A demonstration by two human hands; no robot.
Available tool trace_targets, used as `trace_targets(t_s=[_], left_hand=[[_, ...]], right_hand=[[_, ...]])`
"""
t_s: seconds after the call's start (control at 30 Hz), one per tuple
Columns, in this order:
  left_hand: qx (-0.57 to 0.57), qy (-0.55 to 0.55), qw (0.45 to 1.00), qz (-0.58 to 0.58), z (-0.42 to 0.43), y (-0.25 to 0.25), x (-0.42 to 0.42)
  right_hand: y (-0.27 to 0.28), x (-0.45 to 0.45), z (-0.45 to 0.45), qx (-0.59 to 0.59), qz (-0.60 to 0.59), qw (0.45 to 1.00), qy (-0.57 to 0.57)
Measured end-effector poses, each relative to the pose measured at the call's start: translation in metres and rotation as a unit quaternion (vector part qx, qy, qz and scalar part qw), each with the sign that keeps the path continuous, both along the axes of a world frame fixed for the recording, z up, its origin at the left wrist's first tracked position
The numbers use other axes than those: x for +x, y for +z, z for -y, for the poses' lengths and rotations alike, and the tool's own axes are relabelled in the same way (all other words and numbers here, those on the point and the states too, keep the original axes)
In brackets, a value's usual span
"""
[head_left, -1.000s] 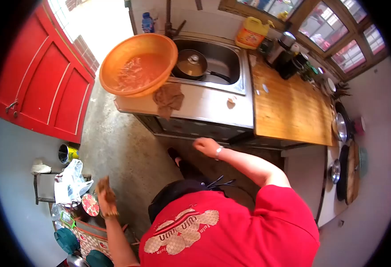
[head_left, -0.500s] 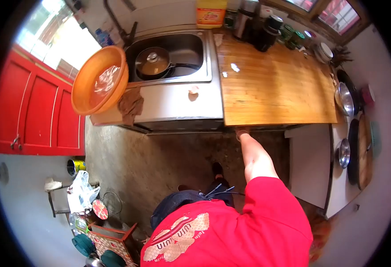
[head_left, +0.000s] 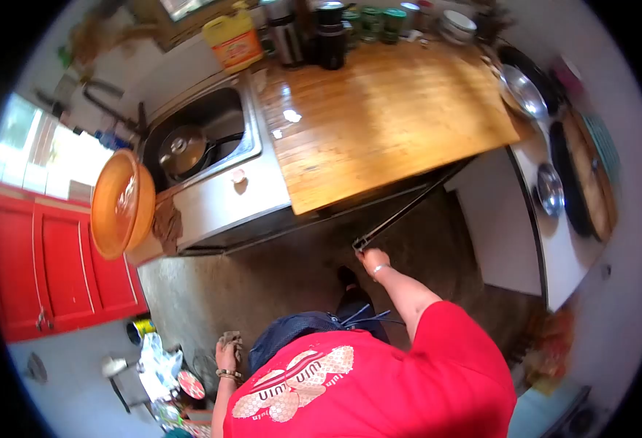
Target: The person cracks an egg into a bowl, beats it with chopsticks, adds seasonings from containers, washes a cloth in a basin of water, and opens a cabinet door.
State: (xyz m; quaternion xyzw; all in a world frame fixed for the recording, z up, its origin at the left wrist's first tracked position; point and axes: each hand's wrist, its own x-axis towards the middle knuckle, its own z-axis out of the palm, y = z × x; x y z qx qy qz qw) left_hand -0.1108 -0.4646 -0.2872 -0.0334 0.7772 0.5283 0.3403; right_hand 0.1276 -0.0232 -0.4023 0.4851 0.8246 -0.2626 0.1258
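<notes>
My right hand (head_left: 373, 261) is closed on the free edge of a cabinet door (head_left: 408, 213) below the wooden counter. The door stands swung out toward me, seen almost edge-on from above. What is inside the cabinet is hidden by the countertop (head_left: 386, 117). Down at my left side, my left hand (head_left: 226, 355), with a bracelet at its wrist, is closed around a small grey-brown crumpled thing (head_left: 232, 338), too small to name.
A lidded pan (head_left: 183, 151) sits in the sink (head_left: 254, 139). An orange basin (head_left: 122, 204) leans at the sink's left, beside a brown cloth (head_left: 167, 226). Jars, a yellow jug (head_left: 233, 44) and metal bowls (head_left: 551, 190) line the back and right. Red cupboard doors (head_left: 62, 266) stand left.
My right hand has pulled the cabinet door out from under the counter toward me. My left hand has come into view at the lower left. The view has turned to the right.
</notes>
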Motion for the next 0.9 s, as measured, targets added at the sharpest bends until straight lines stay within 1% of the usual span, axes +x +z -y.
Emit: trace_targets(t_s=[0.07,0.1,0.13,0.17,0.2,0.23,0.27,0.3,0.33,0.37,0.43,0.47,0.5,0.53,0.57,0.6,0.63,0.67,0.7,0.73,0.77,0.8,0.83,0.87,0.9], left_hand=[[-0.01,-0.041,0.999,0.017,-0.021,0.001,-0.006],[-0.029,-0.061,0.997,0.034,-0.029,0.003,-0.008],[-0.026,-0.093,0.995,0.036,-0.034,-0.002,-0.013],[-0.027,-0.119,0.992,0.033,-0.047,0.0,-0.015],[-0.007,-0.116,0.991,0.063,-0.064,0.001,-0.015],[0.009,-0.113,0.989,0.094,-0.077,0.002,-0.015],[0.065,-0.17,0.966,0.186,-0.088,-0.006,-0.024],[0.067,-0.236,0.957,0.157,-0.106,-0.016,-0.032],[0.069,-0.297,0.944,0.129,-0.132,-0.021,-0.033],[0.085,-0.297,0.946,0.097,-0.177,0.01,-0.01],[0.15,-0.412,0.897,0.059,-0.249,0.019,-0.005],[0.165,-0.381,0.909,0.043,-0.288,0.04,0.017],[0.137,-0.406,0.901,-0.063,-0.324,0.059,0.033],[0.143,-0.438,0.885,-0.072,-0.357,0.057,0.032],[0.114,-0.499,0.85,-0.125,-0.387,0.05,0.021],[0.057,-0.52,0.817,-0.243,-0.414,0.072,0.045],[0.002,-0.528,0.771,-0.356,-0.436,0.096,0.071],[0.03,-0.54,0.735,-0.409,-0.463,0.031,0.017],[0.031,-0.548,0.728,-0.411,-0.479,0.039,0.029],[-0.078,-0.559,0.717,-0.409,-0.491,0.055,0.046],[-0.188,-0.562,0.698,-0.402,-0.499,0.064,0.057],[-0.275,-0.586,0.648,-0.401,-0.513,0.037,0.032],[-0.27,-0.586,0.65,-0.402,-0.518,0.038,0.036],[-0.279,-0.58,0.658,-0.39,-0.52,0.041,0.039],[-0.291,-0.575,0.664,-0.379,-0.519,0.043,0.038]], right_hand=[[-0.003,0.056,0.021,-0.126,-0.052,0.989,-0.05],[-0.025,0.093,0.028,-0.185,-0.07,0.979,-0.038],[-0.052,0.132,0.038,-0.138,-0.034,0.987,-0.079],[-0.037,0.158,0.04,-0.217,-0.054,0.939,-0.263],[-0.04,0.19,0.029,-0.251,-0.13,0.881,-0.379],[-0.045,0.217,0.024,-0.28,-0.204,0.803,-0.485],[-0.027,0.231,0.033,-0.104,-0.254,0.832,-0.483],[-0.015,0.244,0.032,-0.039,-0.247,0.854,-0.455],[0.01,0.247,0.03,-0.068,-0.247,0.839,-0.481],[0.041,0.245,0.033,-0.081,-0.257,0.834,-0.481],[0.023,0.255,0.038,0.012,-0.188,0.839,-0.511],[0.03,0.267,0.036,0.011,-0.17,0.836,-0.521],[0.039,0.281,0.036,0.009,-0.154,0.832,-0.533],[0.034,0.296,0.038,0.056,-0.178,0.828,-0.529],[0.048,0.309,0.035,0.032,-0.177,0.822,-0.54],[0.045,0.323,0.03,0.004,-0.166,0.829,-0.534],[0.045,0.337,0.023,-0.025,-0.154,0.837,-0.525],[0.062,0.347,0.014,-0.045,-0.081,0.873,-0.478],[0.093,0.355,-0.001,-0.068,0.032,0.917,-0.392],[0.092,0.37,-0.017,0.014,0.067,0.934,-0.35],[0.117,0.37,-0.036,0.118,-0.024,0.886,-0.448],[0.113,0.379,-0.061,0.231,-0.114,0.836,-0.485],[0.129,0.385,-0.091,0.205,-0.215,0.79,-0.536],[0.139,0.386,-0.12,0.249,-0.27,0.749,-0.552],[0.14,0.39,-0.15,0.294,-0.295,0.729,-0.543]])
